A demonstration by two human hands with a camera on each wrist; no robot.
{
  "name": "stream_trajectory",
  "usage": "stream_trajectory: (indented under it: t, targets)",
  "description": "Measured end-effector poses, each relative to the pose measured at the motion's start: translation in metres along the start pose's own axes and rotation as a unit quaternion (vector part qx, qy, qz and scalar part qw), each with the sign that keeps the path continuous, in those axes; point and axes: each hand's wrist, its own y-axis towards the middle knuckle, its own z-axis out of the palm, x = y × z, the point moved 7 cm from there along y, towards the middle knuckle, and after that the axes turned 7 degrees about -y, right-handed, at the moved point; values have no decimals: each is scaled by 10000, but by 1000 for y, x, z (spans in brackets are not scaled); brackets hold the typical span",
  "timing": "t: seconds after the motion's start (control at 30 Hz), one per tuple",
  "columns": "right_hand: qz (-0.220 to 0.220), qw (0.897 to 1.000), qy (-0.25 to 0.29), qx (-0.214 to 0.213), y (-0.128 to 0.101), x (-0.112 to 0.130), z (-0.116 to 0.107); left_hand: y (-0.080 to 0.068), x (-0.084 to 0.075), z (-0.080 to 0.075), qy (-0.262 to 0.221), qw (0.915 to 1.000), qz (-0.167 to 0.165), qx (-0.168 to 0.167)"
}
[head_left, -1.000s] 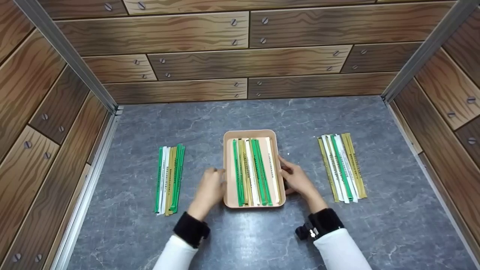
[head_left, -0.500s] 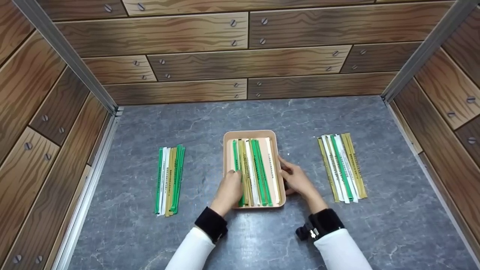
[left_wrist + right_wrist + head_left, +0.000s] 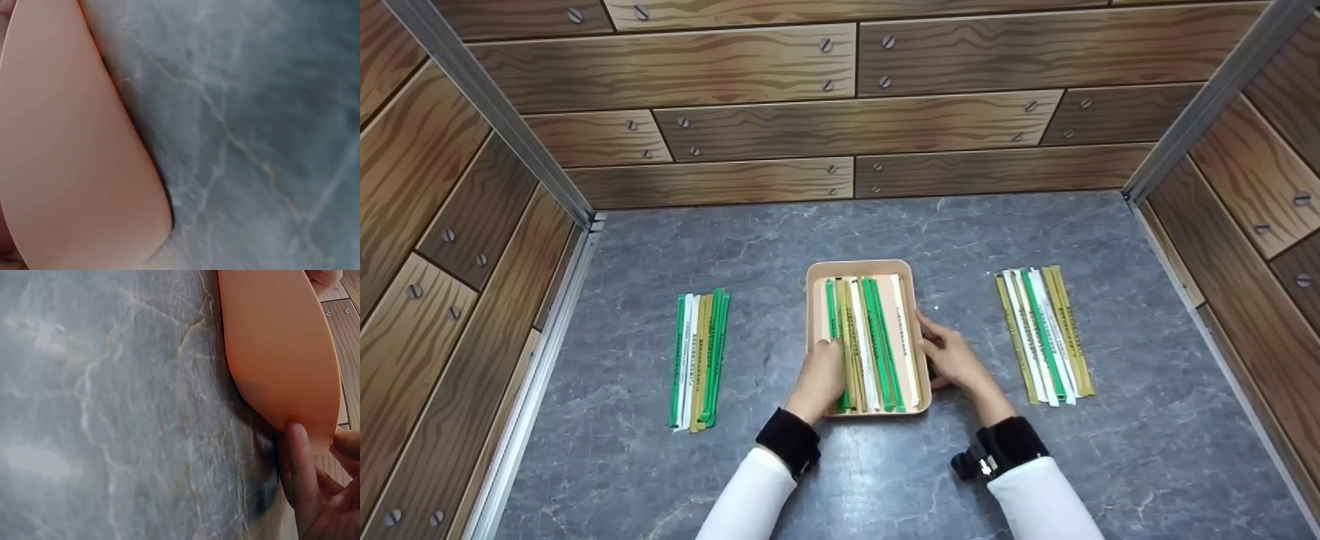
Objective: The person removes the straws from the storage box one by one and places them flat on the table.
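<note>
A peach tray [image 3: 859,264] sits mid-table and holds several green, gold and white strips [image 3: 876,337] laid lengthwise. My left hand [image 3: 826,352] lies over the tray's left rim, its fingertips on the leftmost green strip; the hand hides whether they pinch it. My right hand [image 3: 931,339] grips the tray's right rim. In the right wrist view a finger [image 3: 295,467] presses the tray's outer wall [image 3: 281,343], with the thumb on the other side of the rim. The left wrist view shows only the tray's wall [image 3: 73,157] and grey tabletop.
A bundle of green, white and gold strips [image 3: 699,360] lies on the grey marble table to the left. A similar bundle [image 3: 1044,335] lies to the right. Wood-pattern walls close the table on three sides.
My left hand moved right from beside the tray onto its left rim and the green strip, then held still. The right hand and the tray have not moved.
</note>
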Motion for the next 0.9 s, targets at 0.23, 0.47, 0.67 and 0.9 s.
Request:
stream_trajectory:
  t: [0.23,0.47,0.67,0.9]
  targets:
    - [-180,9997,-153,-61,1,1,0,0,-2,2,349,9993,133,-73]
    - [-217,9996,-169,-107,1,3,-1,0,-3,2,463,9986,145,-225]
    - [-393,9982,-404,-217,1,6,-2,1,-1,4,311,9993,-137,-161]
    - [-454,9977,-454,-227,1,8,-2,1,0,9,570,9974,-430,51]
